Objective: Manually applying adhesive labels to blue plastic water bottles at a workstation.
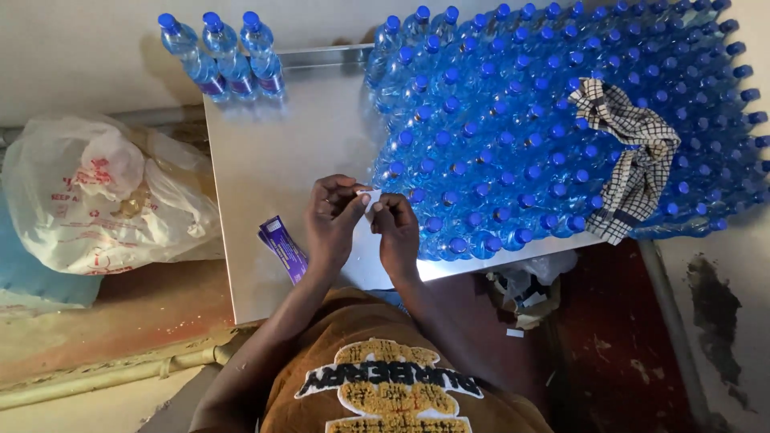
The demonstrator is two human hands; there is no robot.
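Observation:
My left hand (333, 220) and my right hand (395, 232) meet over the near part of a grey metal table (273, 152). Between their fingertips they pinch a small white label strip (372, 198). A stack of purple labels (282, 247) lies on the table just left of my left wrist. Several blue-capped water bottles (513, 136) stand packed together right beside my right hand, filling the right half of the table.
Three labelled bottles (228, 60) stand at the table's far left corner. A checked cloth (634, 156) lies on top of the bottles at right. A white plastic bag (96, 192) sits on the floor at left. Crumpled scraps (525, 293) lie under the table's near edge.

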